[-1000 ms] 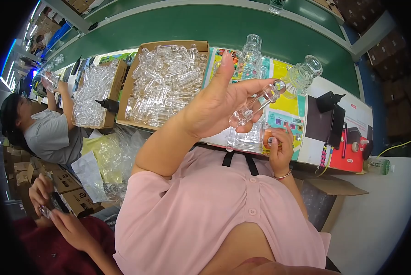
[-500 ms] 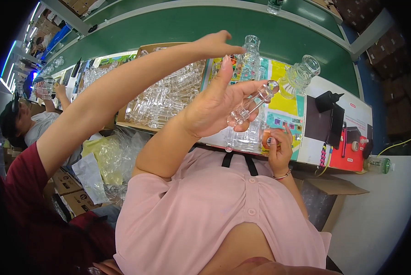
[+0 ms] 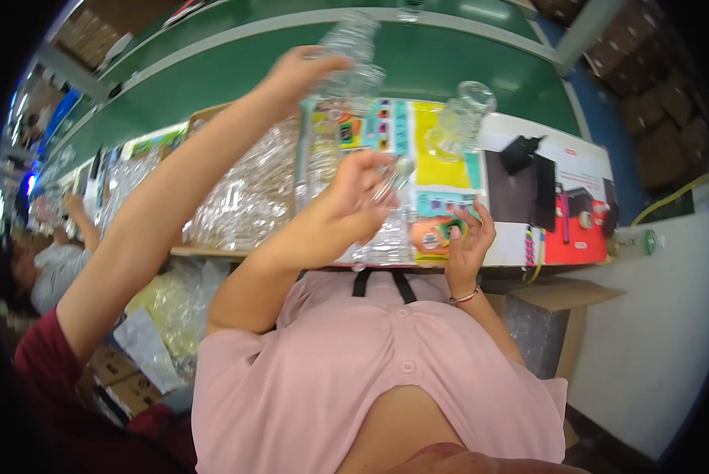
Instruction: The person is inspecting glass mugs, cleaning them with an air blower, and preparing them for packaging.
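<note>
My left hand (image 3: 342, 213) is raised over the table edge, fingers closed on a small clear glass piece (image 3: 390, 180). My right hand (image 3: 469, 241) rests on the colourful printed mat (image 3: 437, 154) with curled fingers beside a small green thing (image 3: 449, 229); whether it grips it is unclear. A co-worker's arm in a dark red sleeve (image 3: 46, 371) reaches across from the lower left. That person's hand (image 3: 299, 71) touches a tall clear glass piece (image 3: 354, 55) standing at the back of the mat. A second glass piece (image 3: 461, 118) stands to its right.
A cardboard box (image 3: 200, 118) full of clear glass parts (image 3: 244, 197) sits left of the mat. A black device (image 3: 528, 182) and a red box (image 3: 579, 221) lie at the right. An open carton (image 3: 552, 308) stands under the table. Another person (image 3: 46, 268) works at far left.
The co-worker's arm has come in from the left and its hand has reached the tall glass piece. My left hand has kept hold of the small glass piece and dropped a little.
</note>
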Demonstrator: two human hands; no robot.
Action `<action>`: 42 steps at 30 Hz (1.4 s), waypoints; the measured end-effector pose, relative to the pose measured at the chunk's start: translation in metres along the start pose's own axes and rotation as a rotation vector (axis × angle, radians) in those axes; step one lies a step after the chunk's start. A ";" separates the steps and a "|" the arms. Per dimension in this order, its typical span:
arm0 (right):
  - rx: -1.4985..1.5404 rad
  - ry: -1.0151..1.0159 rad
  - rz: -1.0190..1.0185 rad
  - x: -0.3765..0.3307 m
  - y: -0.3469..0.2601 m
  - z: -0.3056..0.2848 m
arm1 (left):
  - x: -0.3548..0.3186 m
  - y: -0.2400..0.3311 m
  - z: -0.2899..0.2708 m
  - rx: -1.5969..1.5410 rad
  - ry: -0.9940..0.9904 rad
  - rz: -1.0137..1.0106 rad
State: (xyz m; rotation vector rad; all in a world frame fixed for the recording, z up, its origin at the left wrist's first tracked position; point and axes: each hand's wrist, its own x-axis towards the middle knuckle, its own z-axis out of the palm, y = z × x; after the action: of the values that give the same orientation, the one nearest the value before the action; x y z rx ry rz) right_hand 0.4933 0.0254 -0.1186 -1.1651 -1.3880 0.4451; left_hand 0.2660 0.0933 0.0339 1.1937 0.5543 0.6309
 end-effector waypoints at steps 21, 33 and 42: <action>0.053 0.385 0.276 0.101 0.046 -0.068 | -0.035 -0.047 -0.022 -0.224 0.485 0.085; 0.252 -0.138 -0.027 0.088 -0.096 -0.081 | -0.017 -0.033 0.003 0.003 0.376 0.342; 1.341 0.229 0.201 0.122 -0.114 -0.022 | -0.019 -0.035 0.026 0.058 0.323 0.420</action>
State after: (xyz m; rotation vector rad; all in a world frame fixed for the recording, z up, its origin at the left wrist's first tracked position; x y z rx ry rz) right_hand 0.4972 0.0702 0.0440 -0.2025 -0.4986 1.1092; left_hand 0.2754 0.0541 0.0087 1.2819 0.5983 1.1867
